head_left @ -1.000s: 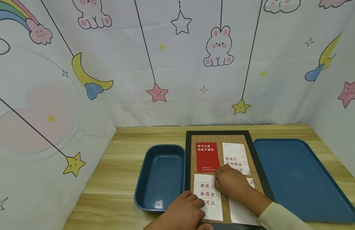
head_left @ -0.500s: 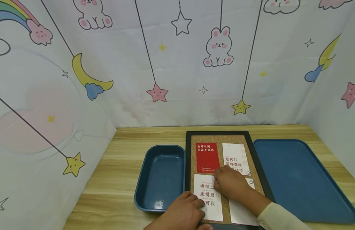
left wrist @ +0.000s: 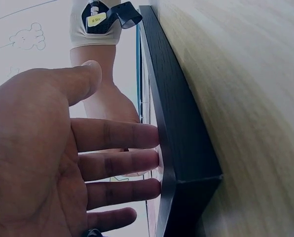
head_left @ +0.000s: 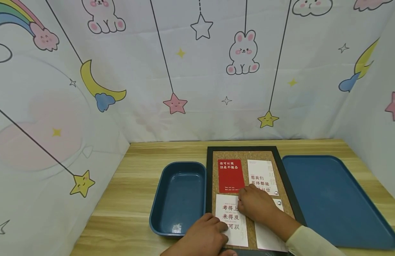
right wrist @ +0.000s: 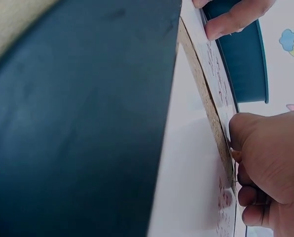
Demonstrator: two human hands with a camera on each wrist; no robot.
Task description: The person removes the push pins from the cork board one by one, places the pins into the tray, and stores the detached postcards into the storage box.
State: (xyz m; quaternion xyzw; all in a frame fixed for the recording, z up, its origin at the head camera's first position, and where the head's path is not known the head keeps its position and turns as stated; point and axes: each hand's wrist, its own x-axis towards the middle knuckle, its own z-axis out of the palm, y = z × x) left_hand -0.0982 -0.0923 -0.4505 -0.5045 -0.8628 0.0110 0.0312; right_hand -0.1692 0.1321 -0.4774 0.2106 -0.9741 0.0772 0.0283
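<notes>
Head view, right hand: the right hand (head_left: 258, 206) was curled at the upper right corner of the lower-left white card (head_left: 237, 235); its fingertips hid whether they pinched a pin.
Left hand: the left hand (head_left: 205, 233) lay with fingers extended, tips on the same card's left side; the left wrist view showed them straight, thumb apart.
Step in hand: judging by the pose, the card's corner was being fixed or pressed while the other hand steadied the sheet.
Next move: it seemed to call for firm, straight pressure into the cork, with the card kept flat.
Lower-left card: smooth, stiff-looking paper with dark red characters, lying flat on the corkboard (head_left: 261, 155).
Silver pins: small, round and shiny, one (head_left: 276, 192) on the upper-right white card (head_left: 259, 167), one (head_left: 279, 203) on the lower-right white card (head_left: 269, 241).
Red card: a matte-looking rectangle (head_left: 230, 177) with white lettering, at the board's upper left.
Board: speckled tan cork inside a straight-edged black frame (head_left: 242, 148) with a wood-grain texture.
Blue containers: a deep, round-cornered tub (head_left: 178, 169) left of the board, a shallow flat tray (head_left: 338, 199) right.
Table: pale, streaked wood grain (head_left: 114, 202).
Backdrop: creased white cloth (head_left: 210, 124) printed with stars and rabbits.
</notes>
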